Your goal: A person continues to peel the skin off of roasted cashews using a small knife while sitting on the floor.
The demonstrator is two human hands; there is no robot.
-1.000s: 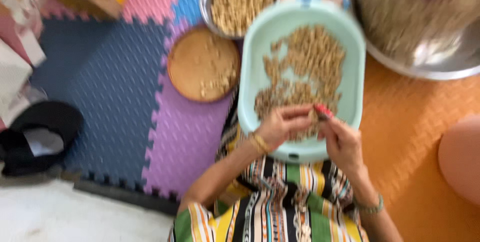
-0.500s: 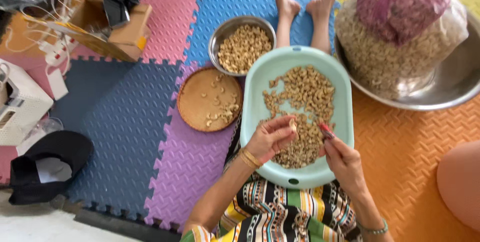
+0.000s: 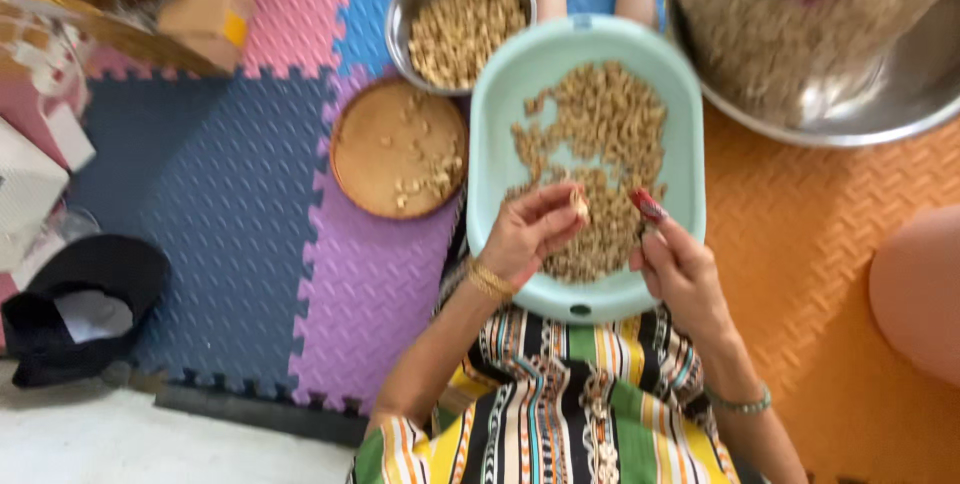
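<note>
Head view: my left hand (image 3: 528, 234) pinches one pale cashew nut (image 3: 579, 203) in closed fingers above the oval mint-green plastic tub (image 3: 487, 134); my right hand (image 3: 680, 264) grips a small red-handled tool (image 3: 647, 205) just beside it. Peeling seems underway; next needs blade meeting nut.

The left hand (image 3: 530, 234) now lifts a single nut (image 3: 578, 204) clear of the heap, pinched at its fingertips, toward one o'clock. The right hand (image 3: 680, 269) (red-tipped tool (image 3: 648, 206) at eleven o'clock) sits slightly farther from it.
</note>
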